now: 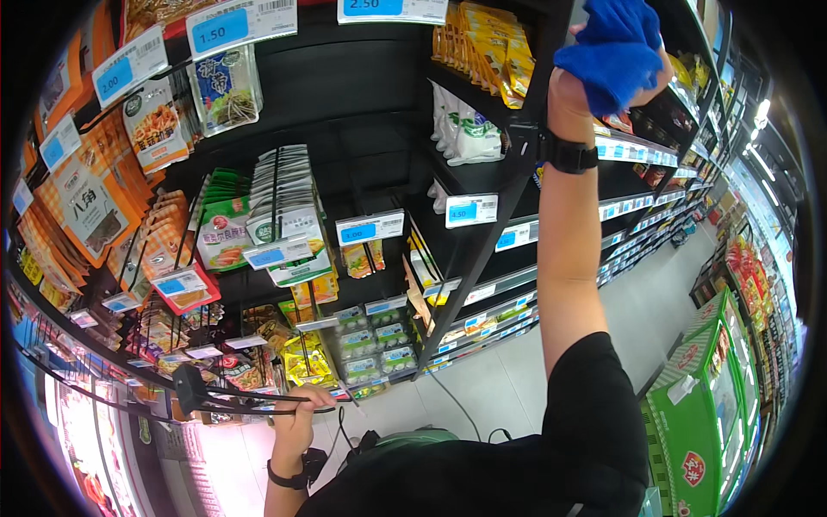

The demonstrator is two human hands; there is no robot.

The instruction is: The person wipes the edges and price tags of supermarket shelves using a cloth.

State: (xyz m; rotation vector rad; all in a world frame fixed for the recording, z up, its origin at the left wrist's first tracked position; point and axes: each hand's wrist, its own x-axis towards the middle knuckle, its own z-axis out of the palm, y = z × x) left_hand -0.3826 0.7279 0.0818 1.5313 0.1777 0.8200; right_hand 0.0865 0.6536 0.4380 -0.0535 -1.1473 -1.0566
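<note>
My right hand (575, 90) is raised at the upper right, closed on a blue cloth (614, 58), beside the black upright post of a store shelf. A black band circles that wrist. Low in the picture, my left hand (302, 406) grips a pair of black metal display hooks (252, 402) with a black block at their far end. Above the left hand hang yellow packets (307, 362) on a hook, with egg cartons (378, 349) to their right. Bags of yellow sachets (484, 52) stand on the shelf left of the cloth.
Hooks with spice packets (97, 200) and price tags (369, 227) stick out on the left. Tiered shelves run away at the right, with tag rails (636, 152). A green freezer (698, 413) stands across the aisle. A black cable (457, 404) lies on the tiled floor.
</note>
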